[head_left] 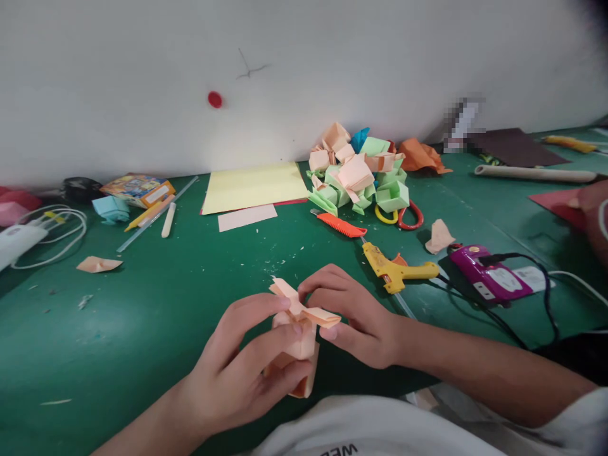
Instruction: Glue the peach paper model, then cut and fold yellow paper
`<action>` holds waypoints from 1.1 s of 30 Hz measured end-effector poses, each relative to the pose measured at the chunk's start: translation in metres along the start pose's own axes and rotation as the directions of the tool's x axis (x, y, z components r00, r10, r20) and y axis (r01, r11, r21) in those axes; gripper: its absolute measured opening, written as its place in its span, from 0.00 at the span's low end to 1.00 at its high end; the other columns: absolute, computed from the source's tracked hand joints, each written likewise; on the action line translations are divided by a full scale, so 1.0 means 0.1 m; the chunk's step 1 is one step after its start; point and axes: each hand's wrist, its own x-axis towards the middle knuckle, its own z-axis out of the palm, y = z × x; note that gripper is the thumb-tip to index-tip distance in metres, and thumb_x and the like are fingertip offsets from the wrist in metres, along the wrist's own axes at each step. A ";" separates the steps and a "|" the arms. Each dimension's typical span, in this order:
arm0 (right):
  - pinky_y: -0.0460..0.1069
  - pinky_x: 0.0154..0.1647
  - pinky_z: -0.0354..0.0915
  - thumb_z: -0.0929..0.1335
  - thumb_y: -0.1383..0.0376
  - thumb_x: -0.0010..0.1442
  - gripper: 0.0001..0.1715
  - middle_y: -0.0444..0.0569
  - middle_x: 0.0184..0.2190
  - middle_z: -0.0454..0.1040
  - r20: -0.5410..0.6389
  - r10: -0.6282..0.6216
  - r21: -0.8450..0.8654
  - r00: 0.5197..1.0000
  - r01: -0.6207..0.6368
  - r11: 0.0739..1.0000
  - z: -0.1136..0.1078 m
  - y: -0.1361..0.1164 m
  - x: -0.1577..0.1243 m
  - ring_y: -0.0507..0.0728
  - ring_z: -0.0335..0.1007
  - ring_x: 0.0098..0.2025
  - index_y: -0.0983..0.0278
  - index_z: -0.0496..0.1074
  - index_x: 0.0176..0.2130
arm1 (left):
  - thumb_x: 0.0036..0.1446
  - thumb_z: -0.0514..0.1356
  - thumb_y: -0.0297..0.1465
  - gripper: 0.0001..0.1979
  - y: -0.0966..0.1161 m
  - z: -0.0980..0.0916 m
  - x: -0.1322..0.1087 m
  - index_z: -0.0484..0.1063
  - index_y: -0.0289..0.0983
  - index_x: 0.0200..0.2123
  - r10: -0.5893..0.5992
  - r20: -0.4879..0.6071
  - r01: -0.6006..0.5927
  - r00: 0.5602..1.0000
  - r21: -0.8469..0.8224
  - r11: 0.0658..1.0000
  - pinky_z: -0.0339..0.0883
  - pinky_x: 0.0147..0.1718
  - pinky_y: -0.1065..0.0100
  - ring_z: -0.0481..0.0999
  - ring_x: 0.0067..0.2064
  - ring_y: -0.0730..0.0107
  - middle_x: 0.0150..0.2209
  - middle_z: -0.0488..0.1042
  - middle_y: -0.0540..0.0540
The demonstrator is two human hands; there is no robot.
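A peach folded-paper model (304,345), box-like below with narrow flaps spread out on top, is held over the near edge of the green table. My left hand (242,361) grips its body from the left, with the fingers along the side and upper part. At the right, my right hand (363,316) curls around a top flap, its thumb touching the flap's end and its fingers bent near the middle. Part of the model's underside is hidden by my left fingers.
Folded paper pieces (354,174) are heaped against the wall. Nearby lie a red cutter (341,224), scissors (411,216), a yellow glue gun (396,269) and a purple power socket (491,272) with cables. Yellow paper sheets (256,187) lie at the back. Another person's hand (593,218) shows at far right.
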 end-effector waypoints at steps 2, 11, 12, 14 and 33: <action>0.58 0.50 0.63 0.56 0.49 0.74 0.25 0.53 0.41 0.75 -0.008 -0.001 -0.014 1.000 0.001 1.000 0.00 0.00 -0.01 0.59 0.71 0.45 0.62 0.69 0.39 | 0.58 0.65 0.26 0.14 0.00 0.01 -0.02 0.73 0.35 0.48 -0.006 0.011 0.005 1.000 0.008 1.000 0.75 0.51 0.60 0.74 0.53 0.59 0.53 0.70 0.37; 0.58 0.52 0.63 0.55 0.50 0.74 0.26 0.53 0.42 0.75 0.008 0.015 -0.053 1.000 -0.015 0.998 0.00 -0.01 -0.01 0.59 0.70 0.45 0.61 0.69 0.35 | 0.56 0.62 0.24 0.20 0.00 0.03 -0.05 0.72 0.34 0.53 0.014 0.025 -0.013 1.000 -0.006 1.000 0.76 0.51 0.57 0.74 0.53 0.56 0.53 0.69 0.36; 0.58 0.52 0.63 0.55 0.50 0.74 0.26 0.54 0.42 0.75 0.010 0.011 -0.053 1.000 -0.011 0.999 0.00 -0.01 -0.02 0.59 0.70 0.45 0.62 0.69 0.35 | 0.56 0.63 0.23 0.20 -0.01 0.03 -0.05 0.72 0.33 0.53 0.026 0.022 -0.025 0.999 -0.013 1.000 0.76 0.51 0.57 0.75 0.53 0.56 0.53 0.69 0.36; 0.58 0.52 0.63 0.56 0.51 0.74 0.25 0.54 0.43 0.75 0.013 0.001 -0.052 1.000 0.000 0.999 0.01 -0.01 -0.02 0.58 0.70 0.44 0.62 0.69 0.36 | 0.55 0.63 0.22 0.19 -0.01 0.04 -0.04 0.73 0.33 0.51 0.046 0.011 -0.046 0.999 -0.016 0.999 0.76 0.52 0.59 0.76 0.52 0.58 0.53 0.69 0.36; 0.60 0.47 0.63 0.73 0.49 0.56 0.24 0.51 0.42 0.77 -0.056 0.122 -0.222 0.991 -0.132 0.966 0.15 -0.01 -0.04 0.62 0.72 0.43 0.60 0.66 0.43 | 0.60 0.66 0.26 0.13 -0.10 0.02 -0.08 0.75 0.34 0.49 0.109 -0.010 -0.107 0.994 0.088 0.990 0.78 0.51 0.63 0.78 0.52 0.61 0.51 0.73 0.40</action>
